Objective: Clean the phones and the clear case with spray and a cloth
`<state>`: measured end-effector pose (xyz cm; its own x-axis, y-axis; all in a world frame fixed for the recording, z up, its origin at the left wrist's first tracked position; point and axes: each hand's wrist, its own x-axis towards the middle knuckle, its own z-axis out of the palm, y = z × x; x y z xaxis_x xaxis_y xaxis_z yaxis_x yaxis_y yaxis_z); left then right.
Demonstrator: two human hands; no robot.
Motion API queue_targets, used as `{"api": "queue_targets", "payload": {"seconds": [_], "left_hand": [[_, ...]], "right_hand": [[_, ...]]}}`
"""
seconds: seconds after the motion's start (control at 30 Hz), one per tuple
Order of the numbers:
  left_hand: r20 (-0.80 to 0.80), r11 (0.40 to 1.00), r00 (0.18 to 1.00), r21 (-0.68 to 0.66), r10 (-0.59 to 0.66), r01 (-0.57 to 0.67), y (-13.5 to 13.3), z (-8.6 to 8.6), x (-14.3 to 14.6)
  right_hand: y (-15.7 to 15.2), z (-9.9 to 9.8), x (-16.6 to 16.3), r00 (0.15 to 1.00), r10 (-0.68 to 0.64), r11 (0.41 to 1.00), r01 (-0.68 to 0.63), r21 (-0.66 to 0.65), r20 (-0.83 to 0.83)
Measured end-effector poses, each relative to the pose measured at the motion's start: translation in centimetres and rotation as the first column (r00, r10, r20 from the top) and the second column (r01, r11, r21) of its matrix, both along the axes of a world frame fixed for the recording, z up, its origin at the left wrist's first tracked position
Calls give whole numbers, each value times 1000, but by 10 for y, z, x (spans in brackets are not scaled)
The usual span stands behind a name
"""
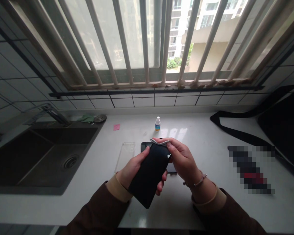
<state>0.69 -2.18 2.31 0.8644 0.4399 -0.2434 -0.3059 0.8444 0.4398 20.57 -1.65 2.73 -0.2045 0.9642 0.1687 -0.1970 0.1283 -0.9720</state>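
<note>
My left hand (134,166) is shut around a black smartphone (149,176), which it holds tilted above the white counter (198,130). My right hand (182,156) pinches a thin white cloth or wipe (159,141) against the phone's top edge. Under my hands lies a flat dark phone or glass panel (171,167), partly hidden by them. To its left rests a transparent phone case (125,156). A small white-capped dropper bottle (157,124) stands upright beyond my hands.
A dark sink (44,156) with a drain and a faucet (56,114) lies at the left. A pink note (116,127) and a green cloth (87,118) sit near it. A black bag (284,124) with a strap is at the right, beside a pixelated object (251,169). A barred window rises behind.
</note>
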Motion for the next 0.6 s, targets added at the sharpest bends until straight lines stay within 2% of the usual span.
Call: {"api": "queue_targets", "payload": {"seconds": [0.27, 0.6], "left_hand": [[-13, 993, 994, 37, 109, -109, 3, 7, -3], [-14, 980, 982, 66, 191, -189, 3, 9, -2]], "right_hand": [[4, -3, 4, 989, 5, 1000, 0, 30, -150], [8, -2, 10, 977, -41, 999, 40, -8, -210]]}}
